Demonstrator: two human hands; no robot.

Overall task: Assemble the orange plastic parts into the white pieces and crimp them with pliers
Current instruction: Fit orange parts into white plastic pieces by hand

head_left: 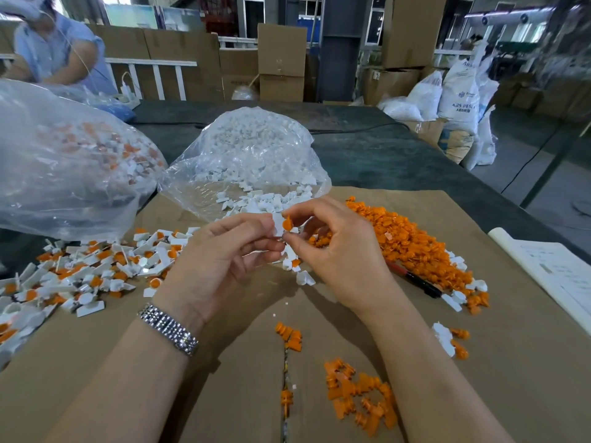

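Above the cardboard sheet (479,378), my left hand (220,260) pinches a small white piece (277,226) between thumb and fingertips. My right hand (332,247) pinches an orange plastic part (287,223) and holds it against that white piece. Several more orange parts seem tucked in my right palm. A long heap of orange parts (412,244) lies to the right. Loose white pieces (262,201) spill from a clear bag (249,155) behind my hands. The red-and-black handles of the pliers (415,278) lie by the orange heap, partly covered by it.
A pile of joined white-and-orange pieces (86,270) lies at the left, below a second clear bag (64,161) with more. Small orange clusters (358,398) sit near the front. White paper (563,276) lies at the right edge. Another person (60,49) sits at the far left.
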